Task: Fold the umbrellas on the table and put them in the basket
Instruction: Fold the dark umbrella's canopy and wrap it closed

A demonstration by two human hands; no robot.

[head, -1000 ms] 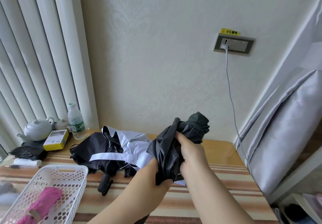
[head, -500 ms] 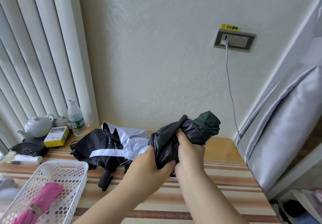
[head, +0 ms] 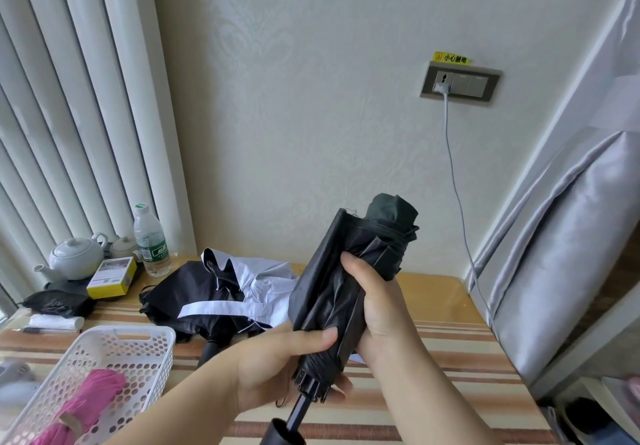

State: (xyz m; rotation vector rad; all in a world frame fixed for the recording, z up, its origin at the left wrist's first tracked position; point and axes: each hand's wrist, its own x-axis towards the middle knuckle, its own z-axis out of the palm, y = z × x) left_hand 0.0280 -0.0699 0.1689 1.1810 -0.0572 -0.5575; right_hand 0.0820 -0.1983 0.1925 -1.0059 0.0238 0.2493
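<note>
Black nylon, half gathered, makes up the dark umbrella (head: 349,285) that both hands hold up above the striped bench (head: 433,354), its tip end pointing up and away and its handle (head: 282,436) hanging at the bottom edge of the view. The right hand (head: 377,316) wraps the middle of the canopy with its fingers curled round the cloth, thumb on the near side; the left hand (head: 280,365) grips lower down at the rib ends, thumb pressed across the fabric, fingers curled under the collar by the shaft. Pleats look loose and one flap stands out on the left side, so the roll seems not yet tight. This thing should handle as light and soft on the outside with stiff thin ribs inside; the cloth is likely slippery and will spring open if released, so the best hold is round the bundled middle while the other hand turns the rib end, keeping clear of the rib tips. Behind it on the bench lies a black and white umbrella (head: 221,295), still spread in a heap and apparently yet to be folded. To the left stands the white basket (head: 131,337), with a folded pink umbrella (head: 86,406) already lying inside. At the far left of the bench are a teapot (head: 74,259), a water bottle (head: 150,242) and a yellow box (head: 110,276).
</note>
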